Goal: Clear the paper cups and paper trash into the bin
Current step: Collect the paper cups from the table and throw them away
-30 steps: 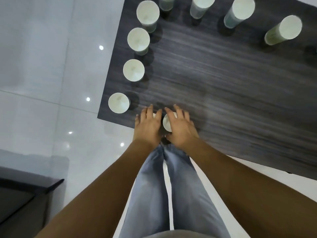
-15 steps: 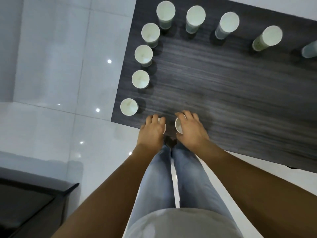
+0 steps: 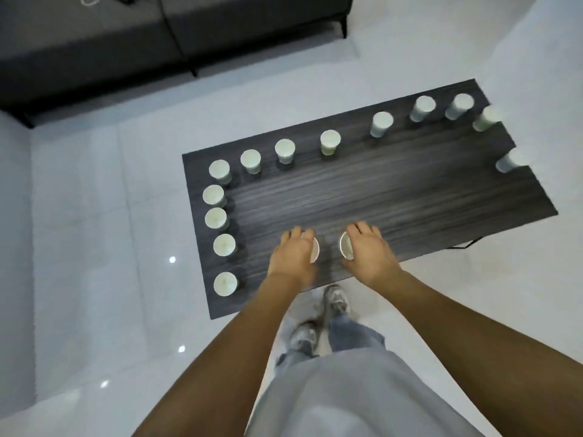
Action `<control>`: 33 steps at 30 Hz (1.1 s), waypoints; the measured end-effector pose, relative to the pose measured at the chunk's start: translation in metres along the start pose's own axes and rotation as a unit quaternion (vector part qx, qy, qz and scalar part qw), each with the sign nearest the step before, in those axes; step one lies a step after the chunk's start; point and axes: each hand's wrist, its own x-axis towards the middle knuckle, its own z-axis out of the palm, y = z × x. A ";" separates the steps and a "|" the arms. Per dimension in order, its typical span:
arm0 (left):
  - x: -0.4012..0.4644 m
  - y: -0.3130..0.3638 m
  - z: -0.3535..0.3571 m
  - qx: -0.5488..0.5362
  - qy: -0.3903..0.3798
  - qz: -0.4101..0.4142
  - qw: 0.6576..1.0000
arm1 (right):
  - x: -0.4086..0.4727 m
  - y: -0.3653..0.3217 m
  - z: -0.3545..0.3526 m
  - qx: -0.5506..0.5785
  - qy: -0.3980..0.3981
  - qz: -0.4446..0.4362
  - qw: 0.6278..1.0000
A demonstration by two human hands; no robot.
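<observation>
Low in the frame's centre, the left hand curls around one white paper cup and the right hand around another, both tipped inward above the dark wood-grain table, likely for stacking. No bin is visible.

Both hands, left and right, each grip a paper cup above the table.
</observation>
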 end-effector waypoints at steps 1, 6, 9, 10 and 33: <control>-0.001 0.009 -0.006 0.000 0.003 0.017 1.000 | -0.010 0.005 -0.005 0.013 0.010 0.016 1.000; -0.009 0.064 -0.029 0.044 -0.014 0.116 0.992 | -0.068 0.044 -0.028 0.070 0.082 0.094 0.990; -0.012 0.110 -0.036 0.078 -0.025 0.169 0.982 | -0.104 0.078 -0.044 0.094 0.128 0.138 0.978; -0.012 0.128 -0.036 0.088 -0.030 0.183 0.979 | -0.117 0.090 -0.049 0.099 0.140 0.154 0.973; -0.155 0.692 0.264 0.214 -0.178 0.517 0.810 | -0.521 0.528 -0.044 0.219 0.301 0.469 0.801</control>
